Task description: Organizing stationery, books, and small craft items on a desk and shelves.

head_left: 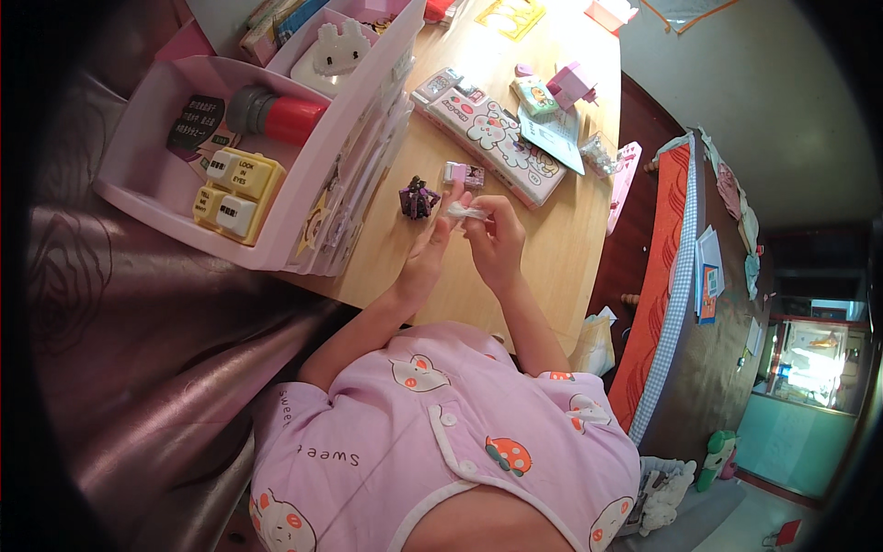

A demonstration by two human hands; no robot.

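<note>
From the head view: holding a thin white scrap (467, 212) above the table (561, 248), between left hand (432, 244) and right hand (497, 237). Pinching it narrowly with the right fingertips; keeping the left fingers nearly straight against it, cannot tell whether gripping there. Just beyond, see a small pink box (464, 175); to its left, a dark purple trinket (418, 199). Farther off, see a flat white case (497, 138), partly under a card (552, 138). At far left, see a pink drawer (156, 210) containing a red torch (294, 120) and yellow block (241, 196).
</note>
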